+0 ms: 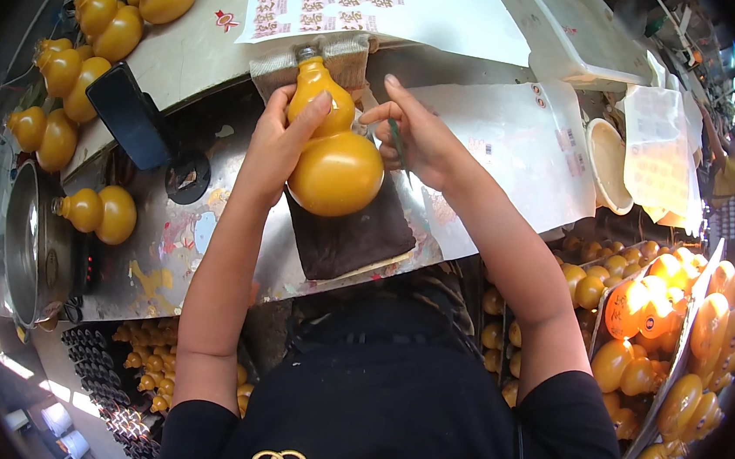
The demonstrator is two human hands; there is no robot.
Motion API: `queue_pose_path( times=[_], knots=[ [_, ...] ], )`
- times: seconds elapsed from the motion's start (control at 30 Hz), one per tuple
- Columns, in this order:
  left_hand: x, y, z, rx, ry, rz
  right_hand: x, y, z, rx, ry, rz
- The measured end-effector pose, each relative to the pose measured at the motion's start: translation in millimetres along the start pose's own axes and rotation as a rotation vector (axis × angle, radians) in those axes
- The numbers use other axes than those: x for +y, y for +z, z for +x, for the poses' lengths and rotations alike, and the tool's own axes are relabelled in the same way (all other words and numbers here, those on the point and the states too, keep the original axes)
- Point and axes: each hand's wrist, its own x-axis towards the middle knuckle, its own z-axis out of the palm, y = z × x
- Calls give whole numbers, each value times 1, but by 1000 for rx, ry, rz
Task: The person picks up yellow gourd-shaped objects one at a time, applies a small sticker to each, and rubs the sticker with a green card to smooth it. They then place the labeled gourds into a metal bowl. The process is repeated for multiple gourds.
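Now aiming glossy yellow double-bulbed gourd (336,174) neck-first forward and slightly left along its long axis, over flat dark cloth (345,241), clasping it in half-curled left hand (277,141), pinching slim green tool (396,139) in right hand (423,143).

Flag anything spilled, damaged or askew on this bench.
Stained metal worktop: yellow patches and a pale patch left of the dark cloth. Irregular, scattered, possibly dried paint. No visible damage on the gourd-shaped bottle in the left hand.
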Motion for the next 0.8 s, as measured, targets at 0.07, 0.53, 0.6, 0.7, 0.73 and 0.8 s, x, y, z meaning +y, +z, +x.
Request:
queue_pose_path(
  times=[0.07, 0.53, 0.6, 0.7, 0.73, 0.8],
  knots=[
    [0, -1, 6, 35, -37, -37, -3, 2, -7, -28, -153, -195],
    [0, 3, 2, 4, -35, -154, -2, 11, 23, -254, -332, -294],
    [-2, 1, 3, -10, -30, -165, 0, 11, 23, -247, -339, -269],
    [-4, -1, 4, -20, -39, -166, 0, 8, 19, -272, -280, -269],
    [-3, -1, 5, -23, -42, -165, 4, 3, 20, -278, -249, -294],
    [-2, -3, 4, -30, -56, -132, 8, -7, 17, -197, -160, -294]
  ],
)
